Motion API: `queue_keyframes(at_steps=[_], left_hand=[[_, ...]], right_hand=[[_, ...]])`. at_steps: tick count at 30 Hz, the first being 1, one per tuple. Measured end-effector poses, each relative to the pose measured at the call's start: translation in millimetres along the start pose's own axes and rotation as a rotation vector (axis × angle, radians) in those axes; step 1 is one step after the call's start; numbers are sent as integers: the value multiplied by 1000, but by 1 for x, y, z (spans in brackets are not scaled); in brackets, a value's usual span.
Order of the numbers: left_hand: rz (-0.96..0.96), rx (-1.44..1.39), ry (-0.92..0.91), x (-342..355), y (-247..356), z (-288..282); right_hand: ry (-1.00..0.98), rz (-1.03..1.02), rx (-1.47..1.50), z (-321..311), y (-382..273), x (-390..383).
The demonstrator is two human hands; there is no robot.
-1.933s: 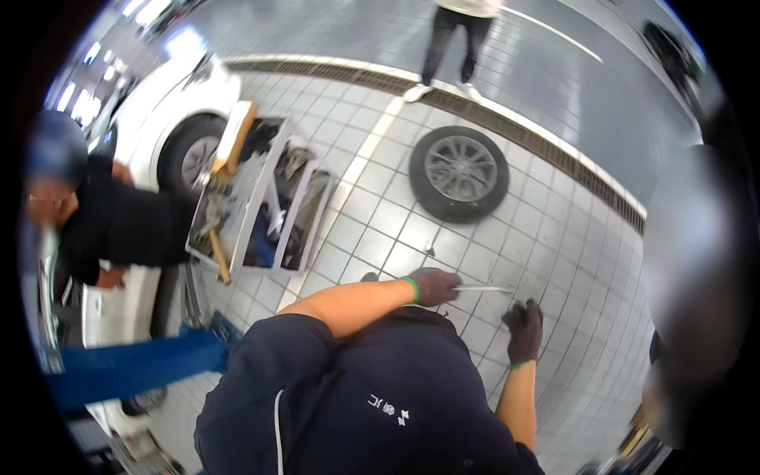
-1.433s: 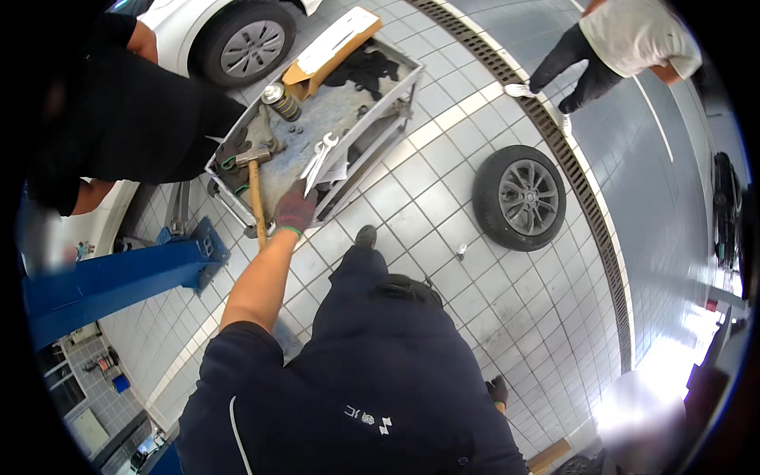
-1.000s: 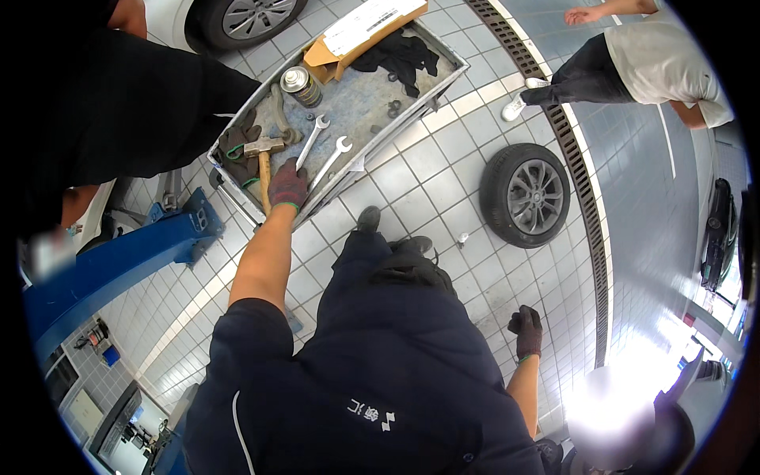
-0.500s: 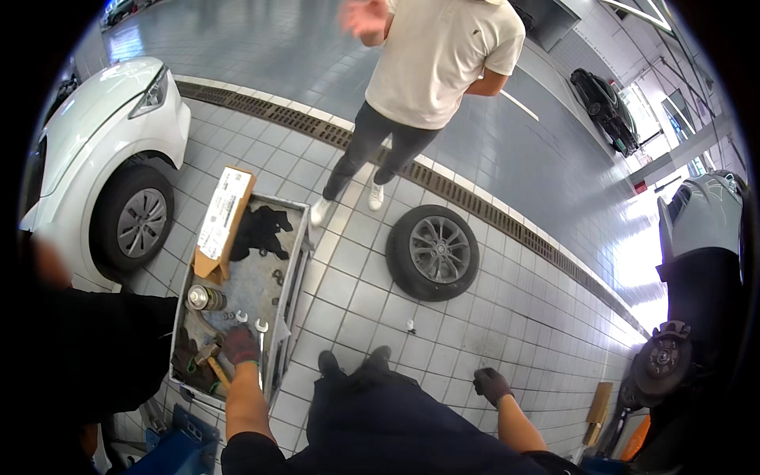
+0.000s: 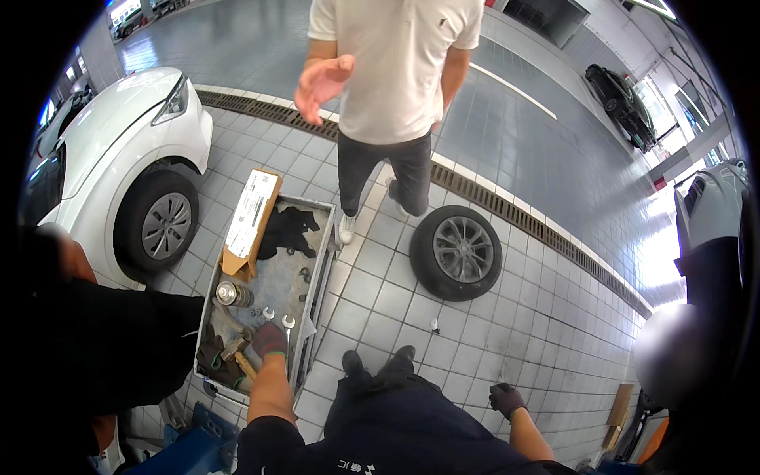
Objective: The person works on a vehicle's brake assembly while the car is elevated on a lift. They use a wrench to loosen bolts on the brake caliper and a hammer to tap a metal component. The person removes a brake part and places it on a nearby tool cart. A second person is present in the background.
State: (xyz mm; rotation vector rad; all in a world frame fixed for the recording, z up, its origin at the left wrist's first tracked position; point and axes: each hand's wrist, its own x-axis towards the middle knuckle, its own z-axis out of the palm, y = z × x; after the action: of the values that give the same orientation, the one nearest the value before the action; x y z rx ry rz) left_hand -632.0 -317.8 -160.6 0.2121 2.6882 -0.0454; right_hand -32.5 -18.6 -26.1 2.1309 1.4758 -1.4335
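Under the left hand, gloved in dark red knit with a green cuff, a silver steel wrench with a forked head, visible only as that head just ahead of the fingers. Bent down over the shaft, with the grip itself hidden: cannot tell whether firm or slack. Just to the right of the hand, a second silver steel wrench, roughly parallel. Probably best to keep the fingers low along the shaft, hold it flat, and adjust the grip gently so as not to clash both tools. Worth minding, just left of the hand, a wooden-handled hammer with a blocky steel head, and just ahead-left, small dark metal pieces, likely easy to scatter. Farther ahead-left, a silver-topped cylindrical can; beyond, a long brown cardboard box with a white label and a crumpled black cloth. Around all these, a grey metal trolley with a raised rim. Well to the right, the right hand, dark-gloved, curled into a loose fist, with nothing visible in it. Ahead-left of that hand, a black-tyred wheel with grey spokes.
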Motion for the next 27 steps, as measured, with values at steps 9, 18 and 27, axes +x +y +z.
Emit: queue_keyframes(at_steps=[9,18,27], left_hand=[[38,68,50,-12,2,-3],[31,1,-30,-7,-2,3],[38,-116,51,-24,-7,-7]], right_hand=[[6,-89,-152,7,10,2],[54,-59,-143,7,16,-17],[47,-16,-179,10,30,-27]])
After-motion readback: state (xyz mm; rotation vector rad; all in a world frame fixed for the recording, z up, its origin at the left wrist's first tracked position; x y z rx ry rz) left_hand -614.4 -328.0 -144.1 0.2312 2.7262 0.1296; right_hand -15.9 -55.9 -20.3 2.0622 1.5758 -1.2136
